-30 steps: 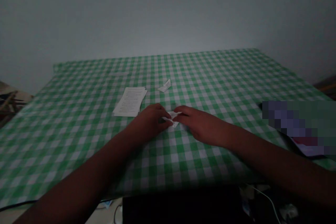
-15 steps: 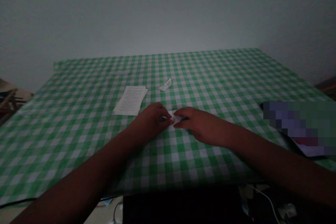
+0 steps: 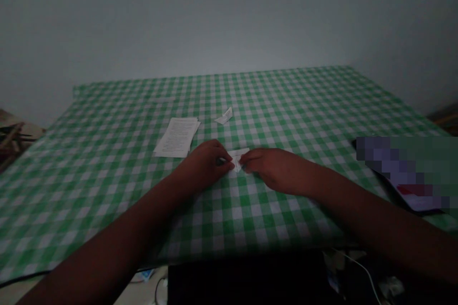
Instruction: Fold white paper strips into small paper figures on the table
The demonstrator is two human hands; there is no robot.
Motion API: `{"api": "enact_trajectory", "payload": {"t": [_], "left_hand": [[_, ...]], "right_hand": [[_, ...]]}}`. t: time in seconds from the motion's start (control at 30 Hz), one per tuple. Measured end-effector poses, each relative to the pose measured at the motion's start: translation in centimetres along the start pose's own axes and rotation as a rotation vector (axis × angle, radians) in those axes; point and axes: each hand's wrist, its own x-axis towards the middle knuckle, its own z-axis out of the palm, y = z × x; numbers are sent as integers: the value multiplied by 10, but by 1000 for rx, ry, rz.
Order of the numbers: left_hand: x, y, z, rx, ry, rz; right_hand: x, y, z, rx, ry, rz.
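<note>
A small folded piece of printed paper (image 3: 237, 156) lies low over the cloth between my two hands. My left hand (image 3: 207, 162) pinches its left side between thumb and fingers. From the other side, my right hand (image 3: 274, 167) grips the right part, its fingertips partly covering the folds. Beyond them sits a small folded paper boat (image 3: 224, 116). To the left, close to my left hand, is a stack of printed paper sheets (image 3: 176, 137), slightly fanned.
A green and white checked tablecloth (image 3: 118, 171) covers the table, which meets a grey wall (image 3: 229, 24). At the right edge lies a dark flat device (image 3: 397, 186), partly blurred out. Cables (image 3: 368, 274) hang below the table's front edge.
The paper between my hands has opened out, with a flat upper edge and a pointed fold now showing. My right fingers have shifted slightly on it; my left hand stays nearly still.
</note>
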Motion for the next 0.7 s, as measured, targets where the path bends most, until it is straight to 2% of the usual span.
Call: {"api": "enact_trajectory", "payload": {"t": [0.13, 0.3, 0.47, 0.7], "left_hand": [[-1, 0, 2, 12, 8, 12], [-1, -1, 4, 15, 14, 11], [2, -2, 2, -6, -9, -6], [2, -8, 1, 69, 3, 84]], "right_hand": [[0, 0, 4, -21, 63, -40], [-1, -1, 9, -120, 49, -104], [-2, 2, 5, -36, 27, -90], [-1, 2, 2, 30, 71, -71]]}}
